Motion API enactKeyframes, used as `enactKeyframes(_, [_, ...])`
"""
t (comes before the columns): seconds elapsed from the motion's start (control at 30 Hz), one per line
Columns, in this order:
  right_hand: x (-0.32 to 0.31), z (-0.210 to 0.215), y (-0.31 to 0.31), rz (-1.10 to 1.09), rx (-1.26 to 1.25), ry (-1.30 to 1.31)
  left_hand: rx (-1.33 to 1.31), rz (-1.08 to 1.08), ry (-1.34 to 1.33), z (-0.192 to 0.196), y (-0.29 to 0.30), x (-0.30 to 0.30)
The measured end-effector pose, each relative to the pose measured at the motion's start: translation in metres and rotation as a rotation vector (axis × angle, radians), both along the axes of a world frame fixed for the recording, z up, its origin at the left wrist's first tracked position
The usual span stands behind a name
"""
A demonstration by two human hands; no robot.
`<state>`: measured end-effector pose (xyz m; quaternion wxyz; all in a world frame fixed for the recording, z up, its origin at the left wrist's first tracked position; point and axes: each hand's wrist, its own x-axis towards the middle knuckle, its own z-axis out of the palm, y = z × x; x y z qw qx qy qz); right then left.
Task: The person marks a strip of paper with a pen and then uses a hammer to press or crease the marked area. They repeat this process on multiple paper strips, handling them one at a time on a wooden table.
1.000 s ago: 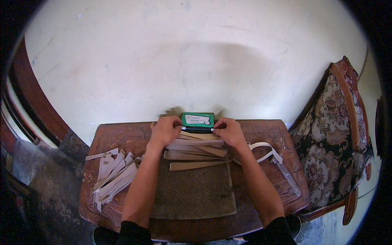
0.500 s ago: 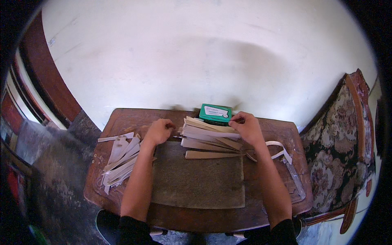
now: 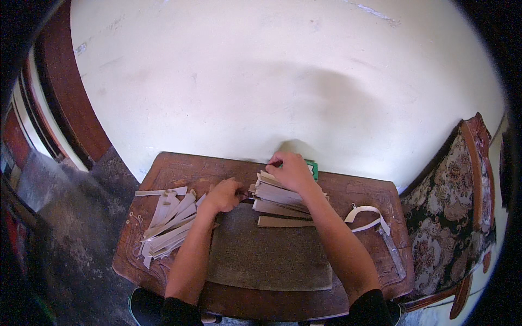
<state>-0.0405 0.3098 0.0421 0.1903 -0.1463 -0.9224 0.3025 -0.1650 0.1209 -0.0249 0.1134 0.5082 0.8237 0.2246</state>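
A stack of tan card strips lies at the back middle of a small wooden table. My right hand rests on top of the stack, fingers curled over its far left corner. My left hand is closed at the stack's left end, touching the strips there. A green box peeks out behind my right hand, mostly hidden. A single tan strip lies just in front of the stack, on the grey-brown mat.
A loose pile of pale strips is spread over the table's left side. A white looped band and a clear ruler lie at the right. A patterned upholstered chair stands to the right. A white wall is directly behind.
My right hand moved left across the stack and now covers most of the green box. My left hand shifted in toward the stack's left end. The head view also turned.
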Motion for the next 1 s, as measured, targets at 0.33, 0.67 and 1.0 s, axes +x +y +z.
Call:
enactKeyframes(0.33, [-0.047, -0.010, 0.010, -0.016, 0.485, -0.481, 0.107, 0.089, 0.088, 0.047, -0.022, 0.001])
enactKeyframes(0.67, [-0.048, -0.021, 0.013, -0.026, 0.615, -0.634, 0.336, 0.282, 0.134, 0.091, -0.028, 0.022])
enactKeyframes(1.0, [-0.044, -0.017, 0.015, 0.120, 0.685, -0.614, 0.529, 0.341, -0.103, 0.071, -0.013, 0.029])
